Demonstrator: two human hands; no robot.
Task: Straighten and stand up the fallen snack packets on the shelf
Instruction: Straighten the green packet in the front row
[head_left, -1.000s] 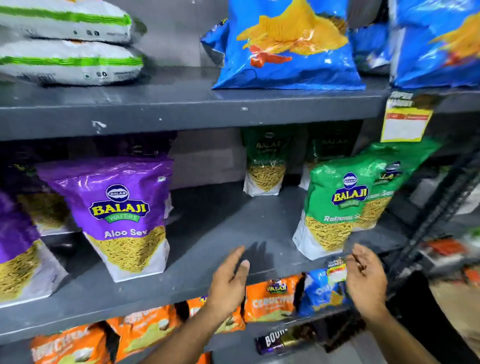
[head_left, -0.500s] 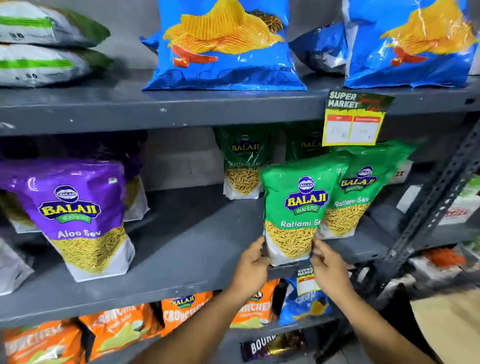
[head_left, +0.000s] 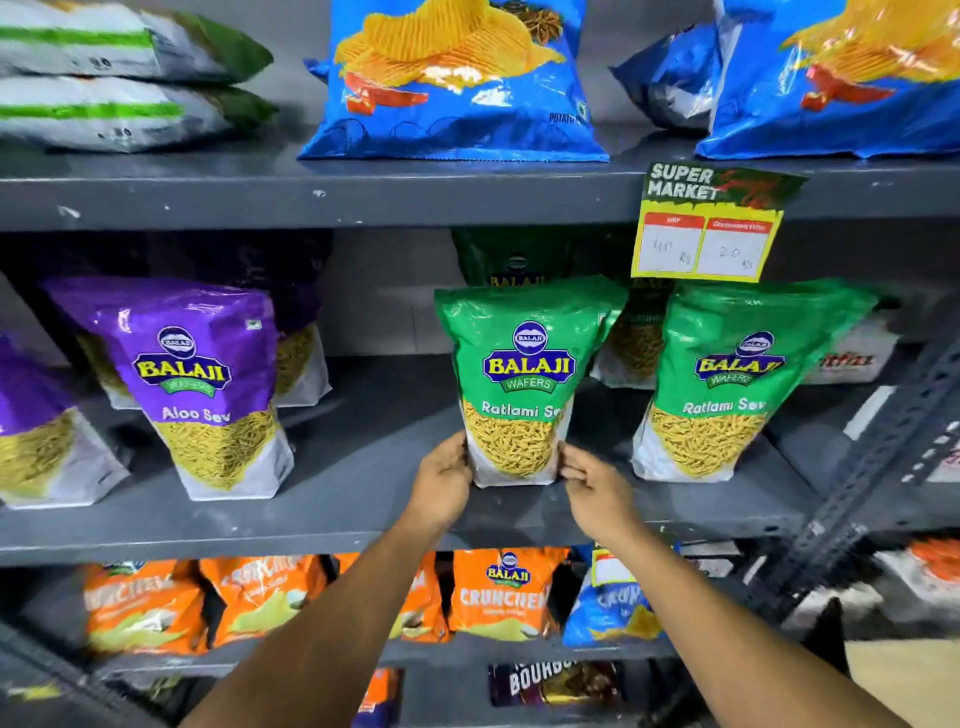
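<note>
A green Ratlami Sev packet (head_left: 519, 374) stands upright near the front of the grey middle shelf (head_left: 363, 457). My left hand (head_left: 441, 480) grips its lower left corner and my right hand (head_left: 592, 488) grips its lower right corner. A second green Ratlami Sev packet (head_left: 727, 384) stands upright to its right, apart from it. More green packets (head_left: 514, 260) stand in the shadow behind. A purple Aloo Sev packet (head_left: 208, 379) stands upright at the left, with other purple packets (head_left: 36, 431) beside and behind it.
Blue chips bags (head_left: 457, 83) and white-green bags (head_left: 114, 73) sit on the top shelf. A yellow price tag (head_left: 706, 228) hangs from its edge. Orange and blue packets (head_left: 504, 597) fill the shelf below. A perforated metal upright (head_left: 883, 457) stands at the right.
Both hands rose from below the shelf edge and took hold of the front green packet. They slid it left, away from the second green packet, and it stands straighter.
</note>
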